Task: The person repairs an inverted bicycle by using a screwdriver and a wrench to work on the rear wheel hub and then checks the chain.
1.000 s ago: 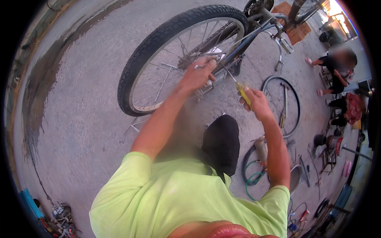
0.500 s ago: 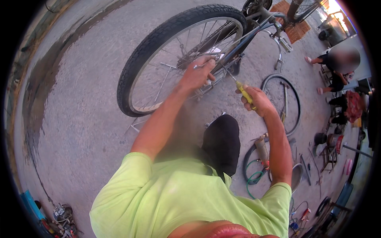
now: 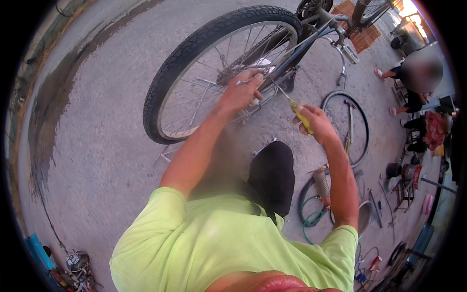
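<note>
My right hand (image 3: 316, 124) is closed round the yellow handle of a screwdriver (image 3: 300, 116). Its thin shaft slants up and left to the parts beside the wheel hub; whether the tip touches a screw is too small to tell. At the hub of the bicycle's (image 3: 304, 41) near wheel (image 3: 163, 87), my left hand (image 3: 243, 92) has its fingers bent and pinched together. A small silvery metal tool (image 3: 240, 82) sticks out of that grip, its other end hidden by the fingers. Spokes and the chain area lie just behind this hand.
Right of my right hand, a loose tyre (image 3: 365, 126) lies on the concrete floor (image 3: 107, 131) with a hand pump (image 3: 321, 185) and green hose (image 3: 305, 226) nearer. Hand tools (image 3: 374, 207) are scattered farther right. Two people (image 3: 413, 82) sit at the right edge.
My right hand has turned a little round the screwdriver handle, its fingers now lying differently on it. My left hand and the bicycle stay in place.
</note>
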Motion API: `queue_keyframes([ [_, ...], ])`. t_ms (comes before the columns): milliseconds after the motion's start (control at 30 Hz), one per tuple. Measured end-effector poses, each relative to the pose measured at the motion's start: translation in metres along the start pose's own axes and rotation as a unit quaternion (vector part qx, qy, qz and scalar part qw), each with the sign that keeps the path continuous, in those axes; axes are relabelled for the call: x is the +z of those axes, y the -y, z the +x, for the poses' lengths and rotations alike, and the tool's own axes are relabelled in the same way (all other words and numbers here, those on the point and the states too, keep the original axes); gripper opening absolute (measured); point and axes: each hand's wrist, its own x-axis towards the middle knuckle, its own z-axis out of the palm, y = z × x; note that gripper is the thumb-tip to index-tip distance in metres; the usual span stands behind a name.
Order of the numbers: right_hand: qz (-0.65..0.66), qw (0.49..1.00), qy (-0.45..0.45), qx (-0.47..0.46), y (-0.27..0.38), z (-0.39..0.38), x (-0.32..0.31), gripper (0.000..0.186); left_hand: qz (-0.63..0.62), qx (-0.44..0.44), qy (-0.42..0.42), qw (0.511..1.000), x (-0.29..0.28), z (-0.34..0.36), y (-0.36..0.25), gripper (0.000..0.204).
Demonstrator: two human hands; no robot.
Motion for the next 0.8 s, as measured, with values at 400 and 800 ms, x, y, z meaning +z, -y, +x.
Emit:
queue_keyframes([
  [400,-0.024,1.0,0.005,0.016,0.012,-0.002,0.0,0.038,-0.007,0.004,-0.008,1.0,0.001,0.0,0.001,0.05],
  [800,0.005,0.999,0.033,-0.026,-0.014,0.006,0.0,0.039,0.046,-0.04,0.012,0.998,0.002,0.003,-0.001,0.048],
])
